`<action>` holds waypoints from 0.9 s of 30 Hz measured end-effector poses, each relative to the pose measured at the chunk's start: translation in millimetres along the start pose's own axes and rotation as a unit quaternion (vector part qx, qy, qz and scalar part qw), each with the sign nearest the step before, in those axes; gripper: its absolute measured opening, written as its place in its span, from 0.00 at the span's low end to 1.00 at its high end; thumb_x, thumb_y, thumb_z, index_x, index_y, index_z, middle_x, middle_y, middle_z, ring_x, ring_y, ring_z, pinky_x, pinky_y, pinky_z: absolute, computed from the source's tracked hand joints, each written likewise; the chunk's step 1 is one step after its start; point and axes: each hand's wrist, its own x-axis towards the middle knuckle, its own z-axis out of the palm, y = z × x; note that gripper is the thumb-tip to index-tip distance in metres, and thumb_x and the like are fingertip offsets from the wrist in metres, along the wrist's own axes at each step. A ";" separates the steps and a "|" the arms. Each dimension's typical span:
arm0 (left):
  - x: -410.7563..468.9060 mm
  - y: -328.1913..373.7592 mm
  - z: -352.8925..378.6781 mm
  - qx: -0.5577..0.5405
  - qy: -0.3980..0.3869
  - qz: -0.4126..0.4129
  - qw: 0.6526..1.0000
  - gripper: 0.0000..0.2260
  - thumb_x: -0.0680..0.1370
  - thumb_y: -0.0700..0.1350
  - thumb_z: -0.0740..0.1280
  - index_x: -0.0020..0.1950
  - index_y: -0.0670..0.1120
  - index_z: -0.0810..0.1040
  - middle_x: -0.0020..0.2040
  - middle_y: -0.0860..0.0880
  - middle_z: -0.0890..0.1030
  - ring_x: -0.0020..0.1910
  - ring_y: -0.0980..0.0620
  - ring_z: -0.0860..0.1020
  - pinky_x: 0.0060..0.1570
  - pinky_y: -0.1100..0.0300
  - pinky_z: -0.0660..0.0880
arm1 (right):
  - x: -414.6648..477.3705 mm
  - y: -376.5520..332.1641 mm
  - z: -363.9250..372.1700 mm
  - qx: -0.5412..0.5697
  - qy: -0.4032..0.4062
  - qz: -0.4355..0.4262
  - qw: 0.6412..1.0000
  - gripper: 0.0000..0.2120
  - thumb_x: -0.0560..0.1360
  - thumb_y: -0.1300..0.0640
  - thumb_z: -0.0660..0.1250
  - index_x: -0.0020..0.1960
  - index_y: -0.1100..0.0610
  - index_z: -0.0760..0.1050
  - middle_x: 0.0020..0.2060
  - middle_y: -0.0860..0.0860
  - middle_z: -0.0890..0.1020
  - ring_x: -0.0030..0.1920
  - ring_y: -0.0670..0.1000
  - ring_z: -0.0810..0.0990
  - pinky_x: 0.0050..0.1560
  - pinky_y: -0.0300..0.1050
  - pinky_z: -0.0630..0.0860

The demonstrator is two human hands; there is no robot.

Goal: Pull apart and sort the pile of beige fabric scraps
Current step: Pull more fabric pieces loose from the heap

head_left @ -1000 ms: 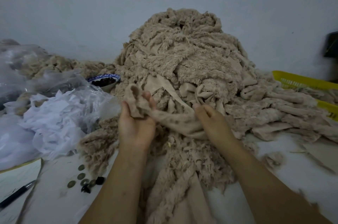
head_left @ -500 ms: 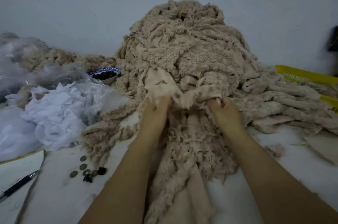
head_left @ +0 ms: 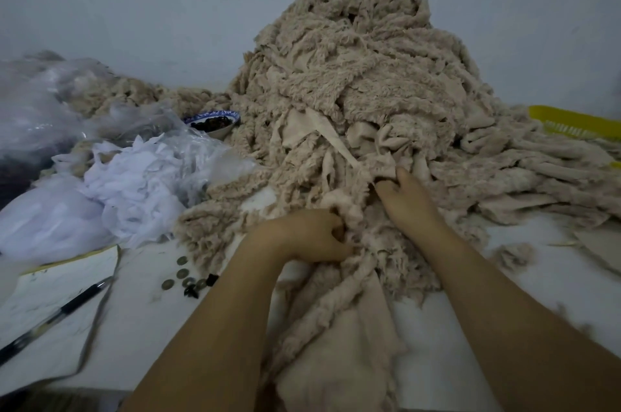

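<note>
Clutching scraps (head_left: 356, 221) at one beige pile (head_left: 363, 75): left hand (head_left: 307, 238), fingers (head_left: 336, 232) curled; right hand (head_left: 408, 204), seemingly pinching.

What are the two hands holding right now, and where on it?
Left hand grips a bunch of scraps at the pile's near edge; right hand pinches the lower end of a scrap just above.

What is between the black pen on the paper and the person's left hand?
In the head view, a few round brownish discs and little black bits lie on the white table between the black pen and the left hand.
</note>
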 end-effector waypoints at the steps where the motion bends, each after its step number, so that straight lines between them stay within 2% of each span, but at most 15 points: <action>1: 0.1 2.4 2.0 -0.057 0.020 0.017 0.998 0.14 0.81 0.55 0.65 0.39 0.50 0.70 0.39 0.51 0.73 0.35 0.54 0.69 0.35 0.59 0.67 | -2.5 -2.8 0.5 -0.004 -0.007 -0.011 1.000 0.09 0.80 0.52 0.59 0.58 0.51 0.72 0.46 0.48 0.76 0.42 0.46 0.75 0.35 0.40 0.65; 2: 2.4 2.6 4.4 -0.165 0.055 0.027 0.984 0.12 0.81 0.51 0.65 0.40 0.49 0.72 0.40 0.51 0.75 0.36 0.54 0.72 0.36 0.59 0.69 | -3.9 -6.0 0.4 -0.012 -0.010 -0.021 1.000 0.06 0.80 0.51 0.59 0.55 0.50 0.72 0.45 0.48 0.76 0.42 0.47 0.75 0.35 0.40 0.66; 3: 5.4 0.4 7.3 -0.330 0.086 0.024 0.940 0.10 0.81 0.47 0.65 0.41 0.48 0.75 0.40 0.50 0.79 0.37 0.53 0.76 0.38 0.60 0.73 | -5.9 -9.8 -0.3 -0.021 -0.013 -0.030 0.999 0.06 0.80 0.50 0.60 0.53 0.51 0.72 0.46 0.48 0.76 0.42 0.47 0.75 0.36 0.41 0.67; 5: 9.0 -4.7 10.5 -0.623 0.128 0.007 0.771 0.05 0.80 0.40 0.67 0.46 0.42 0.82 0.42 0.46 0.85 0.41 0.50 0.83 0.41 0.60 0.79 | -8.8 -18.3 -2.0 -0.028 -0.011 -0.063 0.998 0.09 0.80 0.44 0.60 0.54 0.48 0.71 0.52 0.47 0.75 0.46 0.43 0.75 0.40 0.40 0.68; 6: 11.5 -9.3 10.7 -0.689 0.154 -0.004 0.709 0.05 0.80 0.41 0.68 0.50 0.40 0.82 0.44 0.44 0.86 0.43 0.48 0.84 0.44 0.58 0.80 | -10.5 -23.1 -2.5 -0.016 -0.008 -0.089 0.996 0.12 0.79 0.39 0.61 0.56 0.45 0.70 0.55 0.45 0.73 0.48 0.40 0.74 0.43 0.38 0.68; 7: 14.1 -13.1 10.7 -0.706 0.184 -0.016 0.683 0.08 0.80 0.43 0.68 0.53 0.39 0.82 0.46 0.43 0.86 0.45 0.46 0.85 0.46 0.56 0.81 | -14.2 -30.0 -2.5 0.000 -0.015 -0.119 0.993 0.16 0.76 0.34 0.61 0.57 0.43 0.71 0.56 0.43 0.71 0.49 0.38 0.74 0.45 0.35 0.68; 10: 16.5 -11.1 6.2 -0.711 0.259 -0.015 0.653 0.17 0.80 0.46 0.69 0.62 0.36 0.78 0.53 0.36 0.84 0.49 0.41 0.84 0.55 0.46 0.81 | -27.3 -41.9 5.5 -0.050 -0.122 -0.156 0.979 0.22 0.68 0.27 0.64 0.53 0.41 0.73 0.51 0.40 0.76 0.45 0.37 0.77 0.39 0.32 0.72; 13: 14.3 -6.8 -1.9 -0.745 0.264 -0.002 0.612 0.19 0.79 0.51 0.70 0.61 0.37 0.80 0.46 0.39 0.86 0.42 0.44 0.85 0.45 0.48 0.83 | -32.0 -25.1 16.8 -0.177 -0.208 -0.149 0.951 0.11 0.78 0.43 0.67 0.47 0.51 0.76 0.42 0.49 0.81 0.43 0.50 0.80 0.37 0.38 0.71; 15: 8.4 -8.2 -10.6 -0.784 0.242 0.014 0.571 0.15 0.80 0.51 0.68 0.53 0.39 0.83 0.36 0.43 0.85 0.33 0.47 0.84 0.33 0.54 0.82 | -33.5 -15.7 9.9 -0.077 -0.132 -0.096 0.984 0.11 0.80 0.51 0.64 0.45 0.57 0.78 0.39 0.54 0.82 0.42 0.52 0.80 0.37 0.40 0.71; 17: 4.2 -13.9 -18.9 -0.805 0.238 0.021 0.544 0.14 0.81 0.52 0.67 0.51 0.40 0.84 0.35 0.44 0.85 0.33 0.47 0.84 0.32 0.55 0.82 | -34.7 -16.0 -1.7 0.089 -0.067 -0.030 0.993 0.12 0.80 0.53 0.63 0.43 0.58 0.79 0.35 0.51 0.83 0.39 0.49 0.80 0.38 0.38 0.74; 19: 4.2 -13.7 -23.6 -0.806 0.244 0.004 0.539 0.14 0.81 0.50 0.67 0.59 0.41 0.82 0.41 0.42 0.86 0.38 0.47 0.86 0.33 0.55 0.82 | -38.7 -22.3 -3.9 0.172 -0.130 -0.032 0.976 0.15 0.79 0.46 0.66 0.43 0.57 0.81 0.37 0.52 0.84 0.40 0.49 0.82 0.40 0.40 0.78; 21: 12.4 -7.8 -22.2 -0.802 0.249 -0.015 0.543 0.17 0.82 0.49 0.67 0.65 0.39 0.79 0.52 0.38 0.85 0.43 0.44 0.85 0.35 0.54 0.82 | -48.4 -27.1 5.6 0.094 -0.233 -0.064 0.966 0.22 0.73 0.33 0.67 0.46 0.52 0.81 0.43 0.53 0.84 0.43 0.49 0.83 0.44 0.38 0.78; 22: 16.0 -3.2 -21.3 -0.801 0.255 -0.014 0.542 0.18 0.82 0.48 0.67 0.68 0.38 0.76 0.57 0.36 0.83 0.46 0.43 0.84 0.37 0.54 0.82 | -53.7 -28.1 12.3 0.038 -0.273 -0.078 0.958 0.22 0.72 0.32 0.67 0.48 0.50 0.80 0.44 0.50 0.84 0.44 0.47 0.83 0.43 0.37 0.77; 25: 25.1 1.9 -22.2 -0.810 0.276 -0.007 0.517 0.21 0.81 0.48 0.68 0.70 0.38 0.73 0.55 0.36 0.82 0.48 0.45 0.83 0.43 0.51 0.82 | -55.8 -25.8 21.2 0.010 -0.251 -0.114 0.961 0.11 0.79 0.45 0.66 0.45 0.51 0.79 0.37 0.44 0.81 0.38 0.44 0.79 0.40 0.40 0.74; 27: 22.7 -1.6 -24.0 -0.795 0.263 0.014 0.547 0.17 0.81 0.51 0.67 0.64 0.40 0.78 0.47 0.44 0.84 0.44 0.50 0.84 0.41 0.56 0.80 | -47.4 -26.2 12.6 0.208 -0.147 -0.019 0.967 0.09 0.82 0.52 0.64 0.48 0.53 0.81 0.40 0.48 0.85 0.42 0.48 0.82 0.45 0.45 0.78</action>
